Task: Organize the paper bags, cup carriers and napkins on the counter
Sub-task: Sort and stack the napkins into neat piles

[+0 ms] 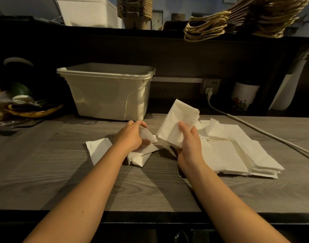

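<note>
My right hand (188, 142) holds a small stack of white napkins (178, 120) tilted above the grey counter, thumb pressed on its face. My left hand (132, 135) pinches a crumpled white napkin (148, 135) over a few loose napkins (141, 157) lying on the counter. One more loose napkin (98, 149) lies to the left of my left wrist. A wide spread of stacked napkins (238, 149) lies to the right of my right hand. Paper bags with twine handles (220, 23) and a stack of cup carriers (134, 11) sit on the upper shelf.
A pale plastic bin (106, 92) stands behind my hands. A basket of oddments (34, 109) sits at the left. A white cable (255, 128) runs from the wall socket (209, 85) across the right of the counter. A white cup (243, 95) stands at the back right.
</note>
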Action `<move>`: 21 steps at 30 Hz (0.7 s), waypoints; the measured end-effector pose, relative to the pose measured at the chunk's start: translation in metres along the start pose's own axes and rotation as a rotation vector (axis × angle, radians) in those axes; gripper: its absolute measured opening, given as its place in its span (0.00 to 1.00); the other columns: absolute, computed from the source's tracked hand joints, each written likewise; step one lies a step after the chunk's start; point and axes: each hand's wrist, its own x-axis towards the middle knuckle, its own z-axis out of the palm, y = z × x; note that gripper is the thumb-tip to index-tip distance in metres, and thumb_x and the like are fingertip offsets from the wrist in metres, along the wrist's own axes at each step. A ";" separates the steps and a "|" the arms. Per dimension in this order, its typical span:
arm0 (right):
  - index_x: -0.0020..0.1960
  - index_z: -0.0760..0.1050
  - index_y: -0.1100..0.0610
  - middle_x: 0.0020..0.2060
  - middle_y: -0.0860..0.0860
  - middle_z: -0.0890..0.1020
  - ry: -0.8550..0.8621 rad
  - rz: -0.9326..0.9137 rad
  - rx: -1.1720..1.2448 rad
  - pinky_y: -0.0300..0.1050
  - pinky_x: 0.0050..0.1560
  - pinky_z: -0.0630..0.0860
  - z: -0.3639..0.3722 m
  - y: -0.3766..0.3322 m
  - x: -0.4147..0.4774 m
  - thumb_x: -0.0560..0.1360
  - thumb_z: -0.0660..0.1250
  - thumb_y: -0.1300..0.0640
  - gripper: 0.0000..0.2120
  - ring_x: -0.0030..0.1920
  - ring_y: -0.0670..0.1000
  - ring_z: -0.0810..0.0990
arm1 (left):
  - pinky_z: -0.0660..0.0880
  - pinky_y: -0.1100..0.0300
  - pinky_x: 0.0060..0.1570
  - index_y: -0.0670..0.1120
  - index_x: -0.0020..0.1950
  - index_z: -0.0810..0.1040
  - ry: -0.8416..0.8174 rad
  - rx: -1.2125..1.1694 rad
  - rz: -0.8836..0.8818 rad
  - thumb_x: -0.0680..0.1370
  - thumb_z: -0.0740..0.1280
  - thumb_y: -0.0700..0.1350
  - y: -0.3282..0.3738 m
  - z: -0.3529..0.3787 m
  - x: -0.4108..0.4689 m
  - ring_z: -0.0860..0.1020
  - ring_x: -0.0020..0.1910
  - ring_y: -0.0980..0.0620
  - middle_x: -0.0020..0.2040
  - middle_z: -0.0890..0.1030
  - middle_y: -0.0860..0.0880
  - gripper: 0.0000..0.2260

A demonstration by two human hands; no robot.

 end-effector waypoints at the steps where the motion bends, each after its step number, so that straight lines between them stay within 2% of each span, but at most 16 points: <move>1: 0.62 0.68 0.50 0.52 0.49 0.77 -0.003 0.005 0.002 0.51 0.59 0.75 0.000 0.000 0.000 0.78 0.62 0.56 0.13 0.56 0.52 0.76 | 0.72 0.56 0.47 0.57 0.65 0.67 0.010 -0.023 -0.004 0.71 0.73 0.51 0.000 0.000 0.000 0.71 0.59 0.49 0.65 0.67 0.50 0.25; 5: 0.61 0.68 0.50 0.51 0.50 0.77 -0.009 0.063 0.015 0.50 0.56 0.76 0.001 0.001 0.001 0.78 0.62 0.56 0.12 0.54 0.52 0.76 | 0.69 0.59 0.44 0.56 0.69 0.63 0.069 -0.179 -0.053 0.73 0.71 0.44 0.001 -0.003 0.000 0.71 0.59 0.49 0.68 0.66 0.48 0.28; 7: 0.62 0.67 0.51 0.51 0.50 0.77 -0.009 0.094 0.020 0.49 0.52 0.78 0.001 0.001 0.001 0.78 0.62 0.56 0.13 0.54 0.52 0.76 | 0.68 0.61 0.41 0.55 0.68 0.66 0.073 -0.287 -0.087 0.76 0.68 0.42 0.000 -0.004 0.001 0.71 0.54 0.51 0.66 0.70 0.48 0.23; 11: 0.66 0.66 0.52 0.54 0.52 0.77 -0.024 0.126 0.012 0.43 0.41 0.77 0.003 0.001 0.000 0.78 0.62 0.55 0.17 0.53 0.52 0.77 | 0.74 0.57 0.41 0.54 0.63 0.72 0.135 -0.449 -0.062 0.76 0.67 0.43 -0.001 -0.006 0.000 0.74 0.52 0.50 0.61 0.74 0.50 0.16; 13: 0.67 0.66 0.53 0.55 0.52 0.77 -0.032 0.131 0.032 0.45 0.43 0.78 0.003 0.001 -0.001 0.78 0.62 0.56 0.18 0.54 0.53 0.77 | 0.74 0.59 0.36 0.55 0.62 0.72 0.163 -0.512 -0.021 0.77 0.66 0.44 0.002 -0.008 -0.001 0.73 0.49 0.51 0.58 0.74 0.51 0.15; 15: 0.66 0.66 0.52 0.55 0.53 0.76 -0.051 0.141 0.051 0.51 0.50 0.79 0.002 0.001 -0.001 0.78 0.62 0.56 0.17 0.57 0.55 0.76 | 0.71 0.62 0.32 0.55 0.60 0.73 0.173 -0.615 0.013 0.77 0.66 0.45 0.006 -0.010 -0.004 0.72 0.49 0.52 0.55 0.73 0.53 0.12; 18: 0.65 0.66 0.51 0.55 0.53 0.76 -0.083 0.149 0.045 0.53 0.53 0.78 0.003 0.000 -0.002 0.79 0.61 0.56 0.16 0.58 0.56 0.76 | 0.75 0.57 0.42 0.52 0.55 0.74 0.165 -0.814 0.024 0.77 0.66 0.46 0.009 -0.013 -0.005 0.73 0.54 0.50 0.54 0.75 0.51 0.07; 21: 0.66 0.67 0.52 0.56 0.53 0.76 -0.091 0.157 0.065 0.46 0.42 0.78 0.003 0.000 -0.001 0.79 0.61 0.56 0.16 0.57 0.56 0.76 | 0.76 0.48 0.53 0.49 0.48 0.74 0.169 -0.961 -0.041 0.77 0.66 0.45 0.011 -0.015 -0.006 0.75 0.55 0.45 0.55 0.76 0.46 0.02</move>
